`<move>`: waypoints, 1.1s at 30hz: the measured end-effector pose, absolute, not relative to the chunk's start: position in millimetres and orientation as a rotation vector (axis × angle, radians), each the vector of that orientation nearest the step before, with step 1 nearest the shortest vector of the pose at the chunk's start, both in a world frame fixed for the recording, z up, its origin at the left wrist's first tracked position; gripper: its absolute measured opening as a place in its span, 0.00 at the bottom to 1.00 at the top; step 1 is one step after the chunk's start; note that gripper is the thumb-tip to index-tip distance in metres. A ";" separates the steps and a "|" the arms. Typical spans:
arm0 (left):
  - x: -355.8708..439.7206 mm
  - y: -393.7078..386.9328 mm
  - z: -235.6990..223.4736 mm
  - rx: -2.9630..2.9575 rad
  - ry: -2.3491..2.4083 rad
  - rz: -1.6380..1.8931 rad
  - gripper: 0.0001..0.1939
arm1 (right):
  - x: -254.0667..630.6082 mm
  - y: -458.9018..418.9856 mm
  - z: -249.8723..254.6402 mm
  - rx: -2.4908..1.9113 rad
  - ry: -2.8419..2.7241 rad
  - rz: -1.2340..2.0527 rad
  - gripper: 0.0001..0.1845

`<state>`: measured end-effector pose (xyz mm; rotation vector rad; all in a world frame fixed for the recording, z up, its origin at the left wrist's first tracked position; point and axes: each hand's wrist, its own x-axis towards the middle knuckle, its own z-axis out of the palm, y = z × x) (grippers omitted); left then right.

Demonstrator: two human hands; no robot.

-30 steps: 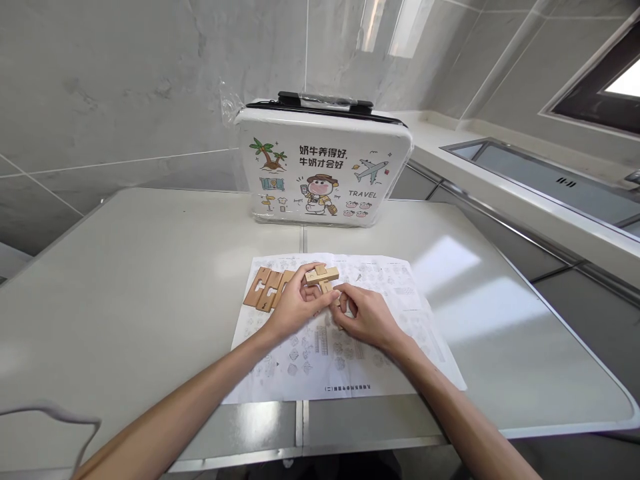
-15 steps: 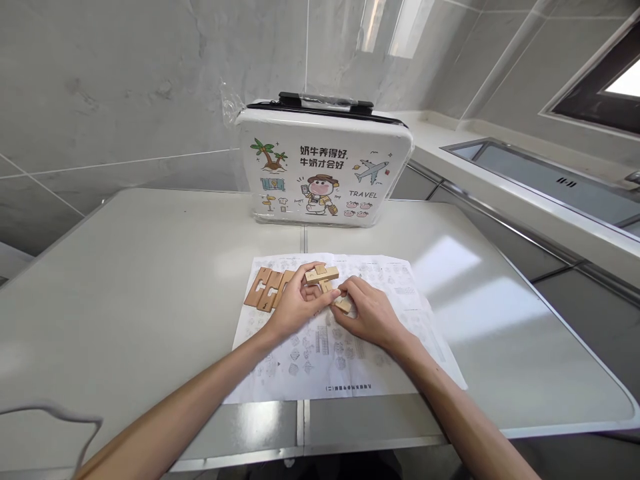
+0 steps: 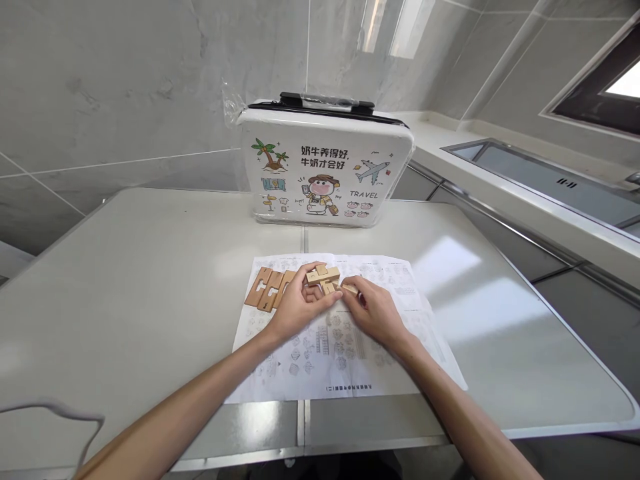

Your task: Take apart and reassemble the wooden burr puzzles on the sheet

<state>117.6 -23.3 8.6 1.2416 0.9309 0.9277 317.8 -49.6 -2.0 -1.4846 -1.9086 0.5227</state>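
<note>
My left hand (image 3: 295, 303) is closed around a few interlocked light wooden puzzle pieces (image 3: 324, 275), held a little above the paper sheet (image 3: 320, 360). Between the thumb and fingers of my right hand (image 3: 375, 307) is another light wooden piece (image 3: 350, 289), its end close to the joined pieces; whether they touch is hard to tell. To the left of my left hand, several flat, darker wooden pieces (image 3: 270, 293) with cut-out notches lie side by side on the sheet. My left fingers partly cover them.
The printed sheet lies on a pale folding table (image 3: 150, 267) with a seam down its middle. At the back stands a white case (image 3: 280, 167) in clear plastic, near a grey tiled wall. A counter (image 3: 525, 180) with a glass-covered section runs along the right.
My right hand has shifted slightly, turning the small piece from low and tilted to higher, beside the joined pieces. My left hand has stayed nearly still.
</note>
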 end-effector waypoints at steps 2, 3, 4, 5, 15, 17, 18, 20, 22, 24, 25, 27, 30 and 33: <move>118.3 -25.1 12.2 1.271 0.945 0.936 0.39 | 318.2 -49.5 -3.9 -1.495 -1.890 0.546 0.13; 118.4 -26.0 13.8 1.288 0.955 0.935 0.39 | 318.3 -49.5 -4.7 -1.493 -1.883 0.551 0.13; 118.5 -26.9 15.1 1.305 0.967 0.931 0.39 | 318.4 -49.7 -5.3 -1.488 -1.875 0.554 0.13; 118.5 -27.7 16.1 1.320 0.978 0.927 0.38 | 318.5 -49.9 -5.7 -1.480 -1.866 0.554 0.13; 120.2 -31.3 16.1 1.396 1.050 0.905 0.38 | 317.3 -52.9 0.0 -1.370 -1.804 0.505 0.11; 120.3 -31.5 16.1 1.414 1.063 0.896 0.38 | 317.1 -52.8 0.4 -1.348 -1.816 0.513 0.10; 120.3 -31.6 16.1 1.422 1.070 0.892 0.38 | 317.2 -52.7 0.1 -1.340 -1.816 0.520 0.10; 120.5 -31.8 16.1 1.436 1.084 0.885 0.38 | 317.6 -52.6 -1.5 -1.339 -1.802 0.531 0.10; 120.8 -31.8 16.1 1.442 1.097 0.889 0.38 | 318.2 -52.6 -3.6 -1.351 -1.786 0.527 0.12; 121.2 -31.8 16.1 1.450 1.101 0.894 0.37 | 318.6 -52.6 -4.9 -1.353 -1.790 0.520 0.14; 121.3 -31.8 16.1 1.456 1.100 0.896 0.37 | 318.6 -52.7 -4.9 -1.344 -1.802 0.520 0.14; 121.3 -31.7 16.1 1.469 1.095 0.894 0.37 | 318.5 -52.8 -3.9 -1.315 -1.833 0.519 0.13; 120.7 -31.6 16.4 1.502 1.096 0.875 0.37 | 317.9 -52.8 -0.4 -1.271 -1.846 0.521 0.11; 119.9 -31.4 17.2 1.553 1.100 0.852 0.36 | 317.7 -52.3 2.3 -1.235 -1.818 0.536 0.11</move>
